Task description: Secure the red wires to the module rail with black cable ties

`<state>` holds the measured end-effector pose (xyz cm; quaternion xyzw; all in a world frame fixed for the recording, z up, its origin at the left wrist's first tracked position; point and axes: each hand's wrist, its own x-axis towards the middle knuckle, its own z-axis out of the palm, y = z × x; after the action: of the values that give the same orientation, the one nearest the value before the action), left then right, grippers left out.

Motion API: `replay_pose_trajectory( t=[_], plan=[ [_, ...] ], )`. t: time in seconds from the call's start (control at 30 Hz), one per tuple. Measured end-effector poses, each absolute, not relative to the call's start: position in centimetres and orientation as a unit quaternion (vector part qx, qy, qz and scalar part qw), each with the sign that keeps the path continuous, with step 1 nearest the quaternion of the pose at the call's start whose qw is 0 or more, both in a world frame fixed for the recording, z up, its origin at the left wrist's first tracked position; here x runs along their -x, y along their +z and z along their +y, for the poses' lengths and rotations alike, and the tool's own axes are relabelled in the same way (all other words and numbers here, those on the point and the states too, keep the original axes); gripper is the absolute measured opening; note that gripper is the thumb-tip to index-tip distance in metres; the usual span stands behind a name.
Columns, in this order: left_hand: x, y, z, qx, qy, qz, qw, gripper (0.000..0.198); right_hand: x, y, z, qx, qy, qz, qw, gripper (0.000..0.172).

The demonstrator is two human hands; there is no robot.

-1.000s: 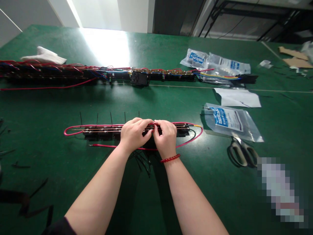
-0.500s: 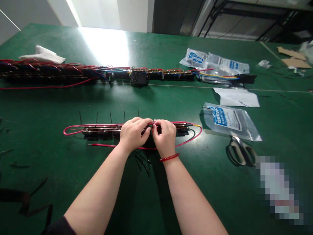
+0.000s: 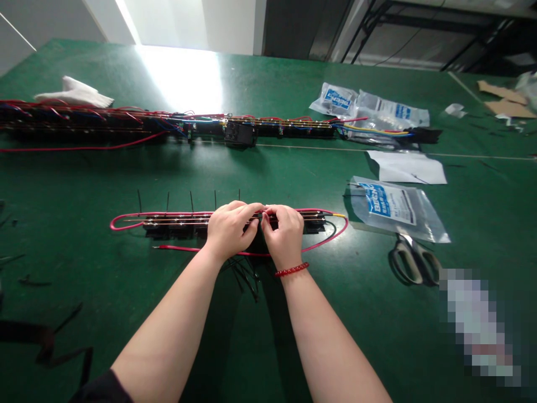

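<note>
Both left hand and right hand curl over a wired strip, their grip hidden, impossible to tell; glossy green table, pale wall beyond.

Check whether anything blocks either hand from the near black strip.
Nothing visible does: the left hand and right hand are both at the black strip. The scissors lie off to the right.

The green tabletop looked smooth and glossy; the thin rods at 9 o'clock were shiny metal; the bag at 3 was glossy clear plastic; the white cloth at 10 looked matt.
</note>
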<state>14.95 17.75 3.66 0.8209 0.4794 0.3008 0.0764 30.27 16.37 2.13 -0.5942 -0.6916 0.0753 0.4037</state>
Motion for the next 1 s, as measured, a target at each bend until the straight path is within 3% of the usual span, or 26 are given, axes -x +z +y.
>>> replay_pose_trajectory(
  t=[0.53,1.0],
  plan=[
    [-15.07,3.14,17.87,-0.822,0.326,0.465,0.046,0.022,-30.21,2.15,16.33,0.586,0.079,-0.689,0.419,0.008],
    [-15.05,2.83,18.09,-0.830,0.320,0.456,0.030,0.028,-30.22,2.08,16.43,0.585,0.071,-0.693,0.417,0.010]
  ],
)
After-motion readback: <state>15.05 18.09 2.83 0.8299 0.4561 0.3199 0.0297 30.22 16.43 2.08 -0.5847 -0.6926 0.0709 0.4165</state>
